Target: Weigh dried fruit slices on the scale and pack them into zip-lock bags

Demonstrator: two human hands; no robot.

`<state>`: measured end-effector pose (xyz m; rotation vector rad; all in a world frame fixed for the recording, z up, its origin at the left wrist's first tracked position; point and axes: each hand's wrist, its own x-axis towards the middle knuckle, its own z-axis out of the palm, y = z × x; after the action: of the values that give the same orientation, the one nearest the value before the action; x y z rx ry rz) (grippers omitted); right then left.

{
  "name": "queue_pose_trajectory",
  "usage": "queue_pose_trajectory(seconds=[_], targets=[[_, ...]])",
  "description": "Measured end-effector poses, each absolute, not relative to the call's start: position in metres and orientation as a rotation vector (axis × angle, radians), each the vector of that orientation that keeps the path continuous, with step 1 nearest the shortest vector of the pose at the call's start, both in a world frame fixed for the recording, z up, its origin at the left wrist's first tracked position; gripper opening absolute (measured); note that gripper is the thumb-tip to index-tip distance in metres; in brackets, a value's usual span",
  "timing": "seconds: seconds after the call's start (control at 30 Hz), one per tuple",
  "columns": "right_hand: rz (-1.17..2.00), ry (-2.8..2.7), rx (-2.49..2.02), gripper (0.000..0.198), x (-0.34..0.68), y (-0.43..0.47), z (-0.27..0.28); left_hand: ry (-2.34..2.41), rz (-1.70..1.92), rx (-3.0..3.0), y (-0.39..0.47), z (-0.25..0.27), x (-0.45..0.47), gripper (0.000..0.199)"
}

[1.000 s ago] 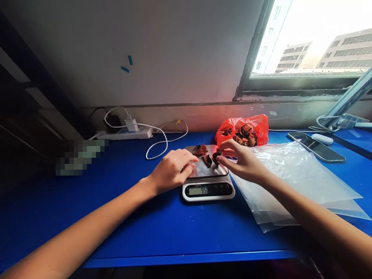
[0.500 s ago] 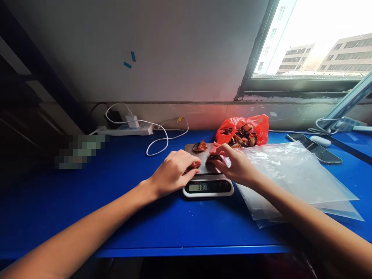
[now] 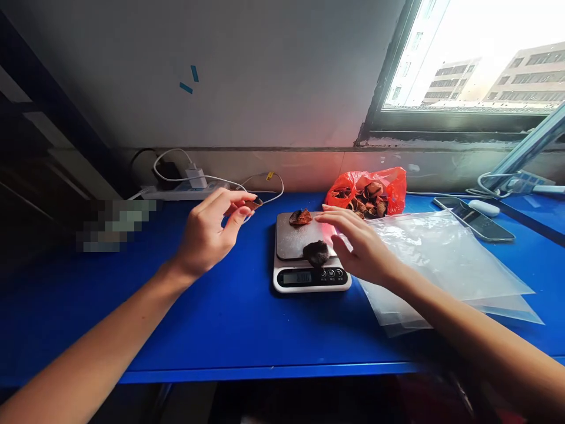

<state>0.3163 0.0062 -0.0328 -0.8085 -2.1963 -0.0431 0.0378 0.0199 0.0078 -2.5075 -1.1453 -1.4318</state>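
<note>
My left hand (image 3: 216, 227) is raised to the left of the kitchen scale, its thumb and fingers pinching a small piece of dried peel (image 3: 255, 204). Over the right side of the white digital scale (image 3: 286, 282) hovers my right hand (image 3: 353, 238), fingers stretched out and holding nothing. Beside its thumb, a dark curled piece of dried peel (image 3: 316, 253) is at the front of the metal plate, overlapping the display panel's edge; whether it rests there or is dropping I cannot tell. Another reddish-brown piece (image 3: 301, 218) lies at the back of the plate. The display digits are faint.
Behind the scale, a red plastic bag (image 3: 399, 191) stands open with several peel pieces. Clear zip bags (image 3: 424, 253) lie to the right, near a phone (image 3: 474, 219). A power strip (image 3: 172, 192) with white cables sits at the back left of the blue table (image 3: 198, 335).
My left hand has lifted a peel piece off the scale, moving left and up. My right hand has let go of the dark piece and opened. The dark piece is now nearer the scale's front.
</note>
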Motion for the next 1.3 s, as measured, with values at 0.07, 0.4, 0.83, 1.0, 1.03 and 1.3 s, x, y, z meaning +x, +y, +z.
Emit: queue_pose_trajectory(seconds=[0.07, 0.4, 0.83, 1.0, 1.03, 1.3], targets=[[-0.111, -2.13, -0.793, 0.036, 0.315, 0.002, -0.026, -1.092, -1.381, -2.648, 0.013, 0.004, 0.043, 0.019], [-0.171, -2.414, -0.811, 0.014, 0.304, -0.008, -0.029, -0.708, -1.053, -2.871, -0.006, 0.002, 0.057, 0.022], [-0.19, -2.27, -0.711, 0.026, 0.304, -0.008, -0.03, -0.635, -1.125, -3.031, -0.006, -0.004, 0.064, 0.027], [-0.085, -2.268, -0.617, 0.01, 0.298, -0.015, -0.026, -0.589, -1.188, -3.149, -0.011, -0.01, 0.07, 0.027], [-0.066, -2.264, -0.616, 0.006, 0.298, -0.015, -0.025, -0.582, -1.199, -3.163, -0.012, -0.01, 0.07, 0.027], [-0.12, -2.214, -0.67, 0.01, 0.309, -0.005, -0.018, -0.607, -1.248, -3.195, -0.014, -0.009, 0.071, 0.042]])
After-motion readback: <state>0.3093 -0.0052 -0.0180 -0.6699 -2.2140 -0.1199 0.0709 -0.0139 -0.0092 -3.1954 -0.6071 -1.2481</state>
